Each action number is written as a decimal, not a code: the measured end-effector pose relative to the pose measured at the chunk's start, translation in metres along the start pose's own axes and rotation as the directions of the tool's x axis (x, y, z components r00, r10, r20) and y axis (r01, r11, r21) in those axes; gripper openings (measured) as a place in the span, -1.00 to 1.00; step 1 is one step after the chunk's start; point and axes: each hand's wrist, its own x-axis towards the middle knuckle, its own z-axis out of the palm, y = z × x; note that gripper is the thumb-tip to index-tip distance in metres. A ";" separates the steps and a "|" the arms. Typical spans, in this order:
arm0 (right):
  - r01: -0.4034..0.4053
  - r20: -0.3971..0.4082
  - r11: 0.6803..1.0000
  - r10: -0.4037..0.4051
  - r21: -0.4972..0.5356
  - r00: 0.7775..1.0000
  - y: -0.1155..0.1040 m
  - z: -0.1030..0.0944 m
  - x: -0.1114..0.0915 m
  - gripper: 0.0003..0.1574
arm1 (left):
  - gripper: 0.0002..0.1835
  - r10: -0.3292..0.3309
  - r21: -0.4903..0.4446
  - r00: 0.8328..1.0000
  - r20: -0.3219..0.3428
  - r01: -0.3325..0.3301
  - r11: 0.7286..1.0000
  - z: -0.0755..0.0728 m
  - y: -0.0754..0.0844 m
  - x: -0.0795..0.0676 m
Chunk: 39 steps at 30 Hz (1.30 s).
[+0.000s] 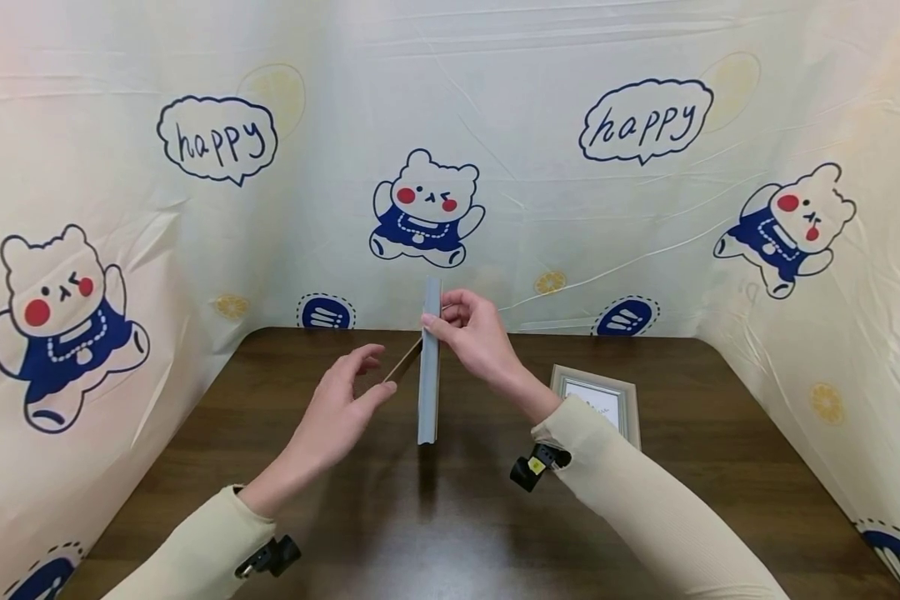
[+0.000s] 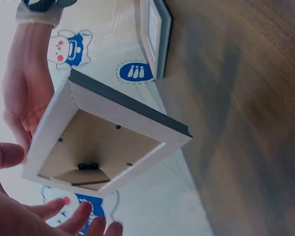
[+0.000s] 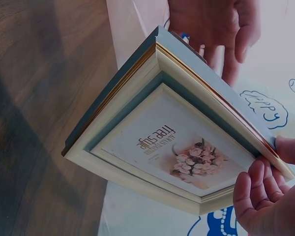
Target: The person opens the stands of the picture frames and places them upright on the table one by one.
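A picture frame [image 1: 429, 375] is held up above the table, edge-on in the head view. My right hand [image 1: 480, 337] pinches its far upper end, thumb on the near edge and fingers behind. The front, in the right wrist view, has a cream border around a print [image 3: 177, 152] with pink flowers and lettering. In the left wrist view the tan back panel [image 2: 98, 137] carries small dark tabs, and a brown support leg [image 1: 405, 358] stands out from it. My left hand [image 1: 337, 404] is beside that leg with fingers spread; whether its thumb touches the leg is unclear.
A second picture frame [image 1: 596, 396] lies on the dark wooden table [image 1: 330, 508] at the right, partly hidden by my right forearm. Printed cloth [image 1: 540, 208] with bears and "happy" bubbles surrounds the table at the back and sides.
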 end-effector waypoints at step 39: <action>0.004 -0.067 1.000 -0.005 -0.016 0.998 0.002 0.005 0.001 -0.68 | -0.13 0.265 0.531 0.964 0.001 -0.225 0.817 0.050 0.040 -0.037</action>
